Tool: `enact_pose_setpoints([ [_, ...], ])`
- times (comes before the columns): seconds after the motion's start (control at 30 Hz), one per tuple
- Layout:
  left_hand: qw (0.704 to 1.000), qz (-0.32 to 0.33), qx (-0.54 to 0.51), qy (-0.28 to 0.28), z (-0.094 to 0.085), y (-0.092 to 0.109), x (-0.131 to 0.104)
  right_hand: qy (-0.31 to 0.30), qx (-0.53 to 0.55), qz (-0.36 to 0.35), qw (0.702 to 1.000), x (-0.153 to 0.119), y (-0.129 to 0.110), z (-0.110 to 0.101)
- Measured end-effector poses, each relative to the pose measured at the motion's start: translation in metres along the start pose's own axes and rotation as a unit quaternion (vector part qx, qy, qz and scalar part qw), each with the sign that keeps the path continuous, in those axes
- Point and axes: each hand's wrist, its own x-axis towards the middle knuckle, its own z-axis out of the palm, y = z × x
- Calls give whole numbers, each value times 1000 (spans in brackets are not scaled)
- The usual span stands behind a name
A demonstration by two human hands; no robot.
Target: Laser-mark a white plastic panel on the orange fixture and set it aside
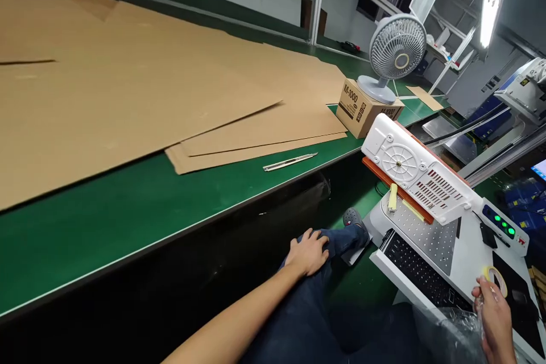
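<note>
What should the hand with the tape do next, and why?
Probably bring the tape roll up toward the white panel propped on the machine. The right hand holds the roll by the keyboard, and yellowish tape strips already sit on the panel's lower edge. The left hand only rests on the knee, so it is free to steady the panel.

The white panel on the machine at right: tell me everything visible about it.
The white panel looks like moulded plastic, with a round ribbed disc, rows of vent slots and corner screw holes. It lies tilted on an orange plate above the perforated bed. Yellow tape strips hang at its lower edge. Neither hand touches it.
</note>
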Motion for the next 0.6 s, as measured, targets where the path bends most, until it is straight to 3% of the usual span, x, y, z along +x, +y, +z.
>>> enact_pose_setpoints([
  [0.1,998,-14,-57,-34,-13,1,20,-31,48,-8,998,16,-41,29],
  [0.17,994,-24,-95,-51,-27,3,39,-38,37,-28,998,37,-55,48],
  [0.23,989,-8,-144,-24,-50,9,60,-31,15,-46,998,62,-60,64],
  [0.3,969,36,-239,46,-84,20,84,-25,-12,-70,997,84,-60,79],
  [0.4,902,109,-385,160,-155,43,124,-25,-33,-101,994,105,-59,102],
  [0.5,867,162,-404,244,-227,67,167,-29,-42,-133,990,114,-61,123],
  [0.6,860,190,-393,264,-273,85,204,-37,-50,-157,986,119,-63,142],
])
